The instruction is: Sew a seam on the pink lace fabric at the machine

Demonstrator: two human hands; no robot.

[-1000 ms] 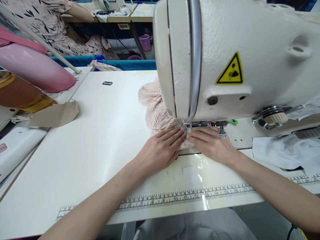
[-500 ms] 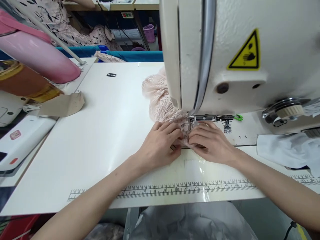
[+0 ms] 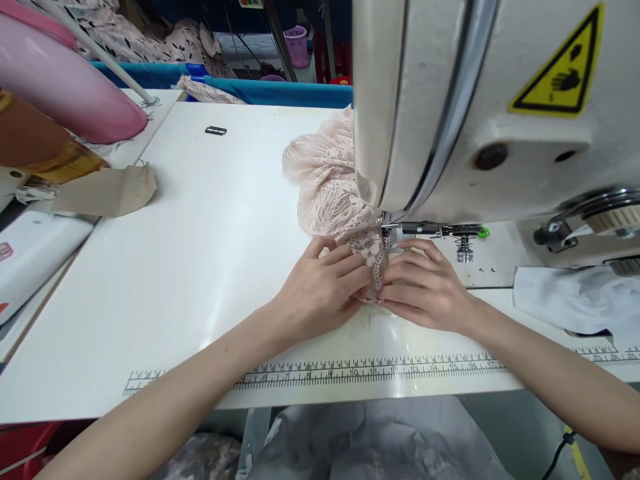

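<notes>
Pale pink lace fabric (image 3: 333,193) lies bunched to the left of the sewing machine head (image 3: 430,100), its near end running under the presser foot area (image 3: 387,225). My left hand (image 3: 327,283) is closed on the lace's near end, fingers bent and thumb tucked underneath. On the other side, my right hand (image 3: 427,287) holds the scalloped edge strip at its fingertips, just below the metal guide attachment (image 3: 425,230). Its upper fingers are straighter and lie beside the strip. The needle itself is hidden behind the machine head.
A printed ruler (image 3: 350,373) runs along the table's front edge. A razor blade (image 3: 216,131) lies toward the back. At left are a pink bottle (image 3: 75,73), a brown thread cone (image 3: 40,133) and cardboard (image 3: 110,190). White cloth (image 3: 565,300) lies at right.
The view has shifted closer to the machine. My right fingers have straightened from a tighter curl, and more of the lace strip shows between my hands. My left hand keeps its hold.
</notes>
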